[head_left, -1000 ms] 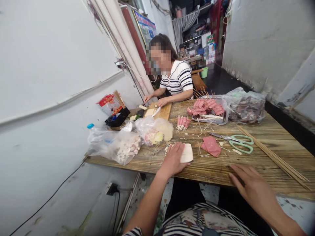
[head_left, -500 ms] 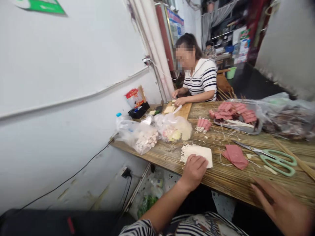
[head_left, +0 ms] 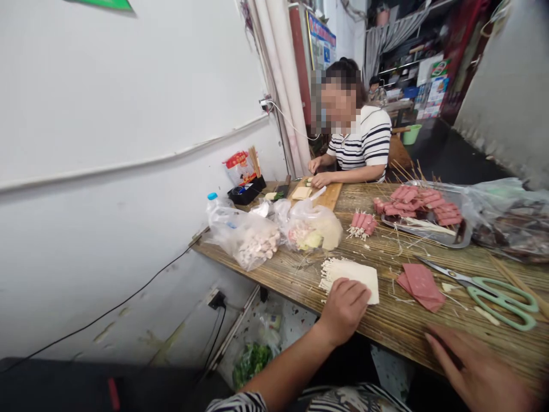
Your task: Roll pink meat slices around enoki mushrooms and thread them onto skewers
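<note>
My left hand (head_left: 346,306) rests at the table's near edge, its fingers curled over the near side of a flat bunch of enoki mushrooms (head_left: 360,277). The small caps point left and the pale, smooth end lies to the right. Its thumb is mostly hidden. My right hand (head_left: 476,360) hovers by the table edge at the lower right, holding nothing, with thumb and fingers stretched out and apart. Between the hands, farther in, lie pink meat slices (head_left: 422,287). Green-handled scissors (head_left: 484,289) lie right of them, blades partly apart.
Pink enoki rolls (head_left: 362,223) sit behind the bunch; more rolls on skewers fill a tray (head_left: 463,232). Plastic bags of food (head_left: 257,243) stand left. Across the table (head_left: 274,280), a person (head_left: 360,137) works at a cutting board (head_left: 332,194). A large bag (head_left: 510,217) lies right.
The view has shifted, so the table's things appear slightly lower and farther right. My right hand has moved left relative to the scissors. My left hand stays on the enoki mushrooms.
</note>
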`<state>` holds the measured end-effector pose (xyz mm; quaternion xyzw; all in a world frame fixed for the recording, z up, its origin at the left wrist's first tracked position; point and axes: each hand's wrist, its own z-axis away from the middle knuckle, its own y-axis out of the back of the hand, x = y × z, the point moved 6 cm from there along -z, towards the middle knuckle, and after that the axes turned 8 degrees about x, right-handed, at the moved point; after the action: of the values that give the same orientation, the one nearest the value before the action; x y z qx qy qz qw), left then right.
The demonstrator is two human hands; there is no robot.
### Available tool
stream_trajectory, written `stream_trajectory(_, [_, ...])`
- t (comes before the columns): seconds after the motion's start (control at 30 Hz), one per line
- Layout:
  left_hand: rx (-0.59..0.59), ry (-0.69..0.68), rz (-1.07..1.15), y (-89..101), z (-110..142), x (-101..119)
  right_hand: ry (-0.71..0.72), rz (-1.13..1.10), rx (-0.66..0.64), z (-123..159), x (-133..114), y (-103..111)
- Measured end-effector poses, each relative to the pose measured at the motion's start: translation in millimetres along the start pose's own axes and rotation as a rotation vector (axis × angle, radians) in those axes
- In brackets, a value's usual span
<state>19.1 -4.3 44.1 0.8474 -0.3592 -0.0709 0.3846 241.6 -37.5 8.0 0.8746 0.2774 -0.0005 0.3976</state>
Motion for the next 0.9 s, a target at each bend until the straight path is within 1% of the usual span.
stream_trajectory(0.1, [-0.010,0.008,0.009,-2.2,2,-1,0.044,0.012,-0.048,-13,-16,3])
stream_trajectory(0.2, [-0.012,0.007,0.013,-3.7,4,-2,0.008,-0.014,-0.079,-17,-22,3])
stream_trajectory(0.3, [0.036,0.002,0.024,-1.0,4,-4,-0.033,-0.041,-0.118,-17,-25,0])
stream_trajectory(0.37, [0.055,0.008,0.022,1.1,3,-4,-0.064,-0.091,-0.130,-25,-26,-3])
stream_trajectory(0.4, [0.064,0.013,0.013,2.5,3,-3,-0.085,-0.126,-0.132,-33,-25,-6])
stream_trajectory(0.47, [0.091,0.040,-0.012,6.6,4,2,-0.136,-0.195,-0.153,-58,-23,-15])
stream_trajectory(0.53, [0.105,0.122,0.021,10.7,8,8,-0.188,-0.239,-0.239,-90,-22,-32])
stream_trajectory(0.57, [0.101,0.198,0.085,11.9,11,11,-0.214,-0.257,-0.311,-106,-21,-43])
stream_trajectory(0.6, [0.085,0.306,0.183,11.8,15,12,-0.236,-0.286,-0.406,-121,-22,-56])
stream_trajectory(0.63, [0.057,0.445,0.309,10.0,20,12,-0.258,-0.316,-0.513,-133,-23,-68])
stream_trajectory(0.67, [0.015,0.615,0.456,6.1,27,12,-0.274,-0.349,-0.633,-142,-26,-81])
stream_trajectory(0.73, [-0.080,1.015,0.767,-4.9,44,11,-0.290,-0.400,-0.824,-152,-31,-99])
stream_trajectory(0.77, [-0.113,1.208,0.922,-9.6,51,12,-0.293,-0.417,-0.885,-154,-34,-106])
stream_trajectory(0.8, [-0.119,1.372,1.071,-12.5,56,14,-0.296,-0.428,-0.919,-155,-36,-109])
stream_trajectory(0.83, [-0.091,1.498,1.208,-13.6,58,15,-0.300,-0.435,-0.935,-156,-38,-112])
stream_trajectory(0.87, [-0.037,1.587,1.324,-13.2,58,16,-0.308,-0.439,-0.946,-155,-39,-112])
stream_trajectory(0.9, [0.032,1.646,1.415,-12.2,56,15,-0.318,-0.442,-0.954,-153,-41,-111])
